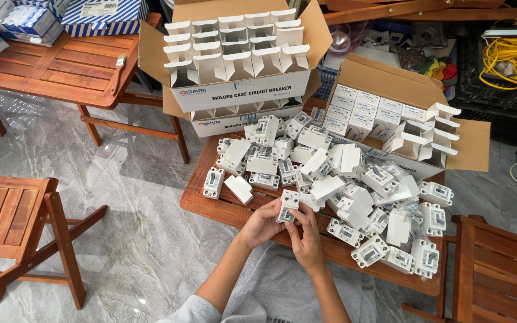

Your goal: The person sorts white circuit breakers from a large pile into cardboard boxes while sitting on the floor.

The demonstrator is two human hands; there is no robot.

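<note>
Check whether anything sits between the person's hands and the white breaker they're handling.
Nothing visible does. The left hand and right hand both grip the white breaker directly, at the near edge of the pile of breakers.

Two hands show, the left hand (262, 222) and the right hand (306, 239), and between them one white breaker (288, 206). The heap of loose white breakers (336, 191) on the worktop (210, 206) is too tangled for an exact count; a few dozen at least. Three open cardboard cartons stand behind it: one large carton (240, 90) on top of a second carton (234, 122), and a third carton (390, 78) to the right. The top carton holds about twenty small open white boxes (234, 51). The right carton holds about a dozen closed small boxes (366, 110) and roughly six open ones (432, 131). Three other wooden tables (67, 66) show
</note>
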